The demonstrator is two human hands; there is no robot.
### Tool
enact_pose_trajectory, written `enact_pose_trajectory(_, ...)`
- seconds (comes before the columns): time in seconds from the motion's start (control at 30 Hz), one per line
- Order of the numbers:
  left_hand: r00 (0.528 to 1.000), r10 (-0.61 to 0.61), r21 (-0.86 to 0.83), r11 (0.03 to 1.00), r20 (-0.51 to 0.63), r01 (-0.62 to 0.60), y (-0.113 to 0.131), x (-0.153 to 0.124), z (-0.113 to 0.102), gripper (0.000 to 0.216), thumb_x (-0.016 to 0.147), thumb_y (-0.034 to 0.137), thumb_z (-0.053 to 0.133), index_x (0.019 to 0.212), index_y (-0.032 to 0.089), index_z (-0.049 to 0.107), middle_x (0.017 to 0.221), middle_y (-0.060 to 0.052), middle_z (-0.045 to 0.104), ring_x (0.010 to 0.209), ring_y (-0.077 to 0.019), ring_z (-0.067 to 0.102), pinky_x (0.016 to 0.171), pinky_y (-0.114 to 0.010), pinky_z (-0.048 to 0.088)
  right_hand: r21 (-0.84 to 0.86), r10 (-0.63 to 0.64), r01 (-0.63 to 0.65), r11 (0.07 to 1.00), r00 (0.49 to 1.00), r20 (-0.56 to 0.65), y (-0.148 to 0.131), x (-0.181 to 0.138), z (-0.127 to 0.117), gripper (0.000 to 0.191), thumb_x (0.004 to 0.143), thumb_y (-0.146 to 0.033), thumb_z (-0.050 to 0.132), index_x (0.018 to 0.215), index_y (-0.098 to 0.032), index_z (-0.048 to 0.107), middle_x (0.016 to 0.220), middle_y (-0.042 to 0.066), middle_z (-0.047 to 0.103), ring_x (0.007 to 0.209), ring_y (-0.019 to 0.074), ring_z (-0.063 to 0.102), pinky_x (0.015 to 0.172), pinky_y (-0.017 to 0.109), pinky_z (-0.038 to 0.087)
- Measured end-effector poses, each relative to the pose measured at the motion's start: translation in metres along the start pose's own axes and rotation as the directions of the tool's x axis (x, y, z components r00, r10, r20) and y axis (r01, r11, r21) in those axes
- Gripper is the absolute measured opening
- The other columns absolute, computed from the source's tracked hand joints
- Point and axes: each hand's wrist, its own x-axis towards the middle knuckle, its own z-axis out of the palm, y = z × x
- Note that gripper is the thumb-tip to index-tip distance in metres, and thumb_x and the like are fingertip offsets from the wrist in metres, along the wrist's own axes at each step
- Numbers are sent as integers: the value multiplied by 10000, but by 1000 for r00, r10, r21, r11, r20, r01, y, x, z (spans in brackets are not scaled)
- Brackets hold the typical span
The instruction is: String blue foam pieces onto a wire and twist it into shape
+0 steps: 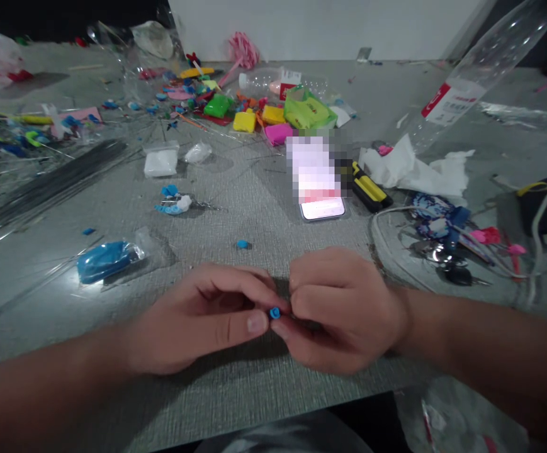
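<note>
Between my two hands, near the table's front edge, is a small rolled piece of blue clay (275,313). My left hand (207,318) is closed, with thumb and forefinger pinched at the left side of the piece. From the right, my right hand (337,311) touches it with thumb and curled fingers, its other fingers folded in. Just beyond the hands a small blue clay lump (242,244) lies on the table. Farther left are a wrapped pack of blue clay (106,261) and a small blue and white clay figure on wire (175,201).
A lit phone (320,204) lies ahead, beside a yellow and black cutter (370,187). Crumpled tissue (415,167), a leaning plastic bottle (462,94) and a cable (398,211) are at right. Thin wires (60,179) lie left; coloured clay packs (245,121) sit at the back.
</note>
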Motion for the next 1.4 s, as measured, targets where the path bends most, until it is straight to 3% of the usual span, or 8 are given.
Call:
enact_pose_trajectory(0.37, 994, 51, 411, 912, -101, -5, 10, 2, -13, 97, 934, 239, 692, 986, 211, 769, 848, -30, 668, 750, -131, 615, 650, -215, 483, 53, 24, -26, 998, 999, 24, 8, -2, -4, 318, 920, -245, 559, 640, -223, 410, 593, -48, 431, 538, 111, 342, 516, 304, 251)
enact_pose_trajectory(0.43, 988, 76, 595, 804, -138, 21, 11, 5, -19, 105, 929, 259, 692, 992, 209, 760, 865, -36, 688, 761, -144, 630, 656, -228, 478, 54, 46, -46, 997, 999, 5, 9, -1, -5, 311, 924, -224, 550, 653, -223, 398, 586, -49, 426, 544, 109, 348, 527, 296, 262)
enact_pose_trajectory(0.53, 985, 153, 881, 473, -83, 1, 10, 8, -25, 146, 921, 263, 676, 1016, 198, 766, 885, -49, 711, 788, -174, 648, 696, -261, 471, 58, 94, -92, 994, 995, -26, 12, 0, -6, 312, 926, -196, 547, 663, -219, 380, 587, -56, 395, 563, 104, 342, 544, 286, 257)
enact_pose_trajectory(0.6, 989, 149, 959, 284, -22, -21, 7, 9, -27, 195, 947, 276, 628, 1058, 192, 765, 924, -63, 719, 818, -199, 659, 726, -288, 477, 54, 134, -131, 990, 990, -44, 14, 0, -6, 323, 923, -188, 554, 658, -212, 371, 591, -61, 368, 565, 97, 317, 540, 276, 240)
enact_pose_trajectory(0.67, 991, 133, 978, 205, 15, -42, 3, 9, -28, 236, 982, 290, 571, 1098, 198, 756, 982, -81, 726, 855, -219, 669, 750, -312, 486, 26, 167, -166, 986, 984, -55, 15, 1, -6, 339, 918, -180, 566, 647, -203, 364, 594, -64, 350, 562, 87, 295, 535, 266, 221)
enact_pose_trajectory(1.03, 968, 249, 990, 143, -27, -10, 2, 3, -29, 176, 969, 272, 593, 1071, 195, 713, 1043, -82, 681, 890, -212, 640, 783, -334, 475, -87, 363, -357, 930, 930, 61, 23, 3, -2, 374, 953, -262, 543, 624, -178, 386, 590, -60, 355, 549, 73, 292, 550, 273, 186)
enact_pose_trajectory(1.27, 931, 312, 978, -25, -189, 207, 1, 10, -37, 307, 980, 283, 547, 1235, 185, 687, 1143, -116, 640, 987, -262, 630, 852, -407, 507, -63, 400, -395, 916, 913, 84, 26, 3, -1, 378, 960, -267, 537, 625, -181, 384, 599, -47, 380, 570, 82, 327, 568, 281, 210)
enact_pose_trajectory(1.4, 941, 303, 988, 15, -152, 155, 3, 12, -39, 233, 973, 249, 554, 1107, 186, 733, 1057, -85, 680, 927, -233, 659, 822, -374, 518, -48, 428, -426, 904, 899, 94, 28, 3, 2, 330, 953, -263, 547, 647, -176, 460, 618, -37, 444, 589, 90, 381, 572, 269, 254)
